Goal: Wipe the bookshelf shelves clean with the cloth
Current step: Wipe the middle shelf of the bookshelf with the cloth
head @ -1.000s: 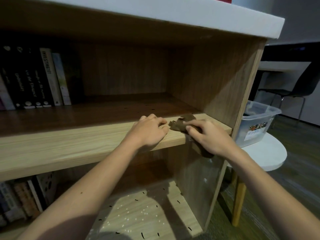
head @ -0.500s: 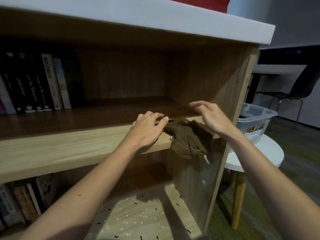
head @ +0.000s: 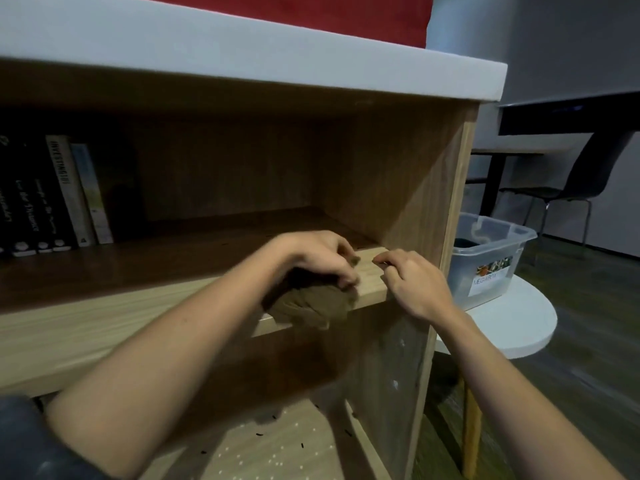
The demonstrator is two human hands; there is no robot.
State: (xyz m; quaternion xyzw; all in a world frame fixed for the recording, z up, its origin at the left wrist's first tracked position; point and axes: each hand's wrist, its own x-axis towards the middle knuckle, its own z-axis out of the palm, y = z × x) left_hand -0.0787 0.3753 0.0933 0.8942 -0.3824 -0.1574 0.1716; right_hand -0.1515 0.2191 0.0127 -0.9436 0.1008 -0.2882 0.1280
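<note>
Left hand (head: 317,258) clutches the crumpled brown cloth (head: 311,308) at the pale wooden shelf (head: 104,327) near edge, right hand (head: 414,284) loose, empty; next, wipe inward

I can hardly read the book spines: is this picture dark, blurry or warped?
Head view: the books stand in the dim recess, slightly soft; arm shadows cross the brighter lower shelf; the wide lens slightly bows the white top.
</note>
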